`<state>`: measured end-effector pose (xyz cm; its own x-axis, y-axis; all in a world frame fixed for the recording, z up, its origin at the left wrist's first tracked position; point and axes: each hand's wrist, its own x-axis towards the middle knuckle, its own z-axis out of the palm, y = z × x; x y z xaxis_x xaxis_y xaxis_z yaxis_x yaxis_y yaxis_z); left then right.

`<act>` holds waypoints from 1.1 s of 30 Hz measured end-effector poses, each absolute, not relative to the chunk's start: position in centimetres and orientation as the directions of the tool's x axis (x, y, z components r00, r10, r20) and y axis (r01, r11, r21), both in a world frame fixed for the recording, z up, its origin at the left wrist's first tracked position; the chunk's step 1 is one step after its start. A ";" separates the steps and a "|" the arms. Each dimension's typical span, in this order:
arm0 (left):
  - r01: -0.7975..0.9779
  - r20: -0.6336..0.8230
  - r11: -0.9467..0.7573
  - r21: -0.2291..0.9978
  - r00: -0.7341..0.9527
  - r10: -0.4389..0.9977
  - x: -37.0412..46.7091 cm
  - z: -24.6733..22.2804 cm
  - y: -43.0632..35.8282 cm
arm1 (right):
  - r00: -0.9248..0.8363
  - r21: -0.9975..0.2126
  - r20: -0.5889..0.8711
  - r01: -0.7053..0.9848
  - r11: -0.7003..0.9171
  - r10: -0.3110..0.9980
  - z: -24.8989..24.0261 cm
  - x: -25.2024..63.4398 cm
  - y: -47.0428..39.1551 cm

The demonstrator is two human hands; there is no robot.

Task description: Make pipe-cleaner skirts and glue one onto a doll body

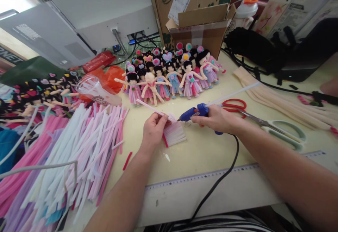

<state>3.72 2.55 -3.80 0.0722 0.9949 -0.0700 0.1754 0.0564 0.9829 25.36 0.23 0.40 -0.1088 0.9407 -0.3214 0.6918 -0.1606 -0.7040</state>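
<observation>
My right hand (218, 119) is wrapped round a blue glue gun (194, 113) with a long pale glue stick (233, 93) out of its back. The nozzle points left and meets the top edge of a small panel of pale pink and white pipe cleaners (175, 136), red along its left side. My left hand (155, 130) pinches a pale pink pipe cleaner (148, 106) at that top edge. Whether the nozzle touches it I cannot tell. A short red pipe cleaner piece (127, 161) lies on the table to the left.
Several pipe-cleaner dolls (173, 79) stand behind my hands, before a cardboard box (199, 36). Loose pipe cleaners (79, 154) cover the left side. Scissors (260, 121), beige pipe cleaners (280, 101) and a ruler (190, 176) lie at the right and front. The gun's black cord (221, 177) crosses the ruler.
</observation>
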 end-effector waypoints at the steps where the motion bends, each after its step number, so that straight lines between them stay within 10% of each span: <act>1: 0.177 -0.070 0.056 0.983 0.071 0.995 3.7 -3.8 2.5 | -0.111 -0.703 -0.322 0.693 -0.159 0.940 0.5 25.3 0.2; 33: 0.168 -0.068 0.056 0.984 0.068 0.995 3.7 -3.7 2.5 | -0.098 -0.704 -0.329 0.689 -0.174 0.939 0.5 25.1 0.3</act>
<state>3.74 2.52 -3.66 0.0677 0.9954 -0.0680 0.1681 0.0558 0.9842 25.08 0.26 0.50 -0.0981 0.9392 -0.3289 0.6887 -0.1745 -0.7037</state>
